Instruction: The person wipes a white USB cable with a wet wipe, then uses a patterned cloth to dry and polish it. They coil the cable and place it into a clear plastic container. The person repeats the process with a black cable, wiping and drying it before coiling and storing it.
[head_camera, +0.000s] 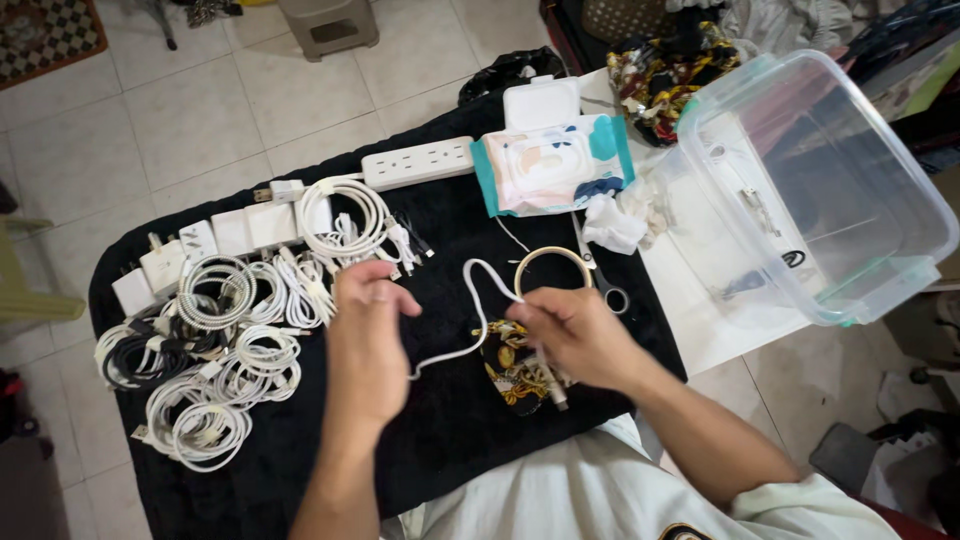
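Beside clear plastic bin (905, 215), scissors (600, 275), both hands gripping white cable (480, 300)

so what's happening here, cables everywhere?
A person holds one white cable between both hands above a black cloth: the left hand pinches one part, the right hand the other, with a loop between them. To the left lie many coiled white cables and a row of white chargers. A power strip, a wipes pack, a tape roll, scissors and an open clear plastic bin sit beyond.
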